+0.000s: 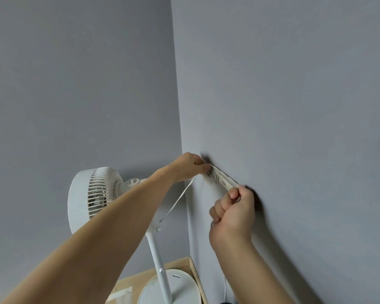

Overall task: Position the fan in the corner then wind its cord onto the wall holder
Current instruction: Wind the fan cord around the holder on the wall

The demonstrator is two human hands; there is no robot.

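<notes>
we have the fan (92, 194) standing in the corner, at seven o'clock from the holder (219, 178); our left hand (189, 166) and right hand (235, 209) pinch the cord (178, 200) wound there, one slack length left

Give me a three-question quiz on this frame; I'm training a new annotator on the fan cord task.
1. True or false: the fan stands upright in the corner.
2. Which of the two hands grips the wound cord nearer the corner: A left hand, B right hand?
3. Fill in: a loose strand of cord runs from the left hand down to the fan's ____.

Key: 1 true; 2 A; 3 pole.
</notes>
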